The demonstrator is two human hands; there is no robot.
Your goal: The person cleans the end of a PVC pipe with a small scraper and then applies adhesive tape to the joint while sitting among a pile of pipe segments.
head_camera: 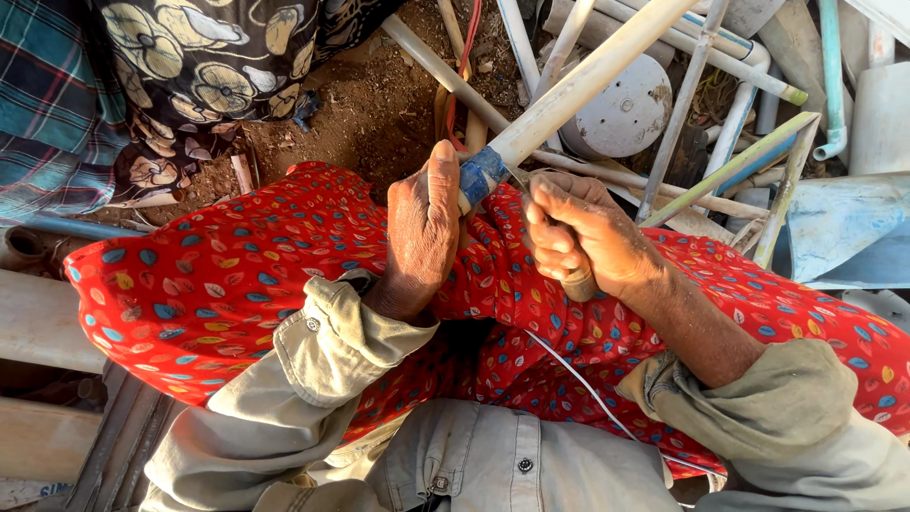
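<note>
left hand (424,232) grips the pipe (569,95) by its blue end, right hand (583,237) clenches a knife (574,281); pipe looks light, stiff, smooth

Cream plastic pipe (578,90) with blue-taped end (482,176), slanting up-right from the lap; a wooden-handled blade (575,281) touches the tape.

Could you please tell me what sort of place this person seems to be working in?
Probably an outdoor scrap or salvage yard: bare dirt ground, a heap of pale plastic pipes, and the hands working on one pipe.
</note>
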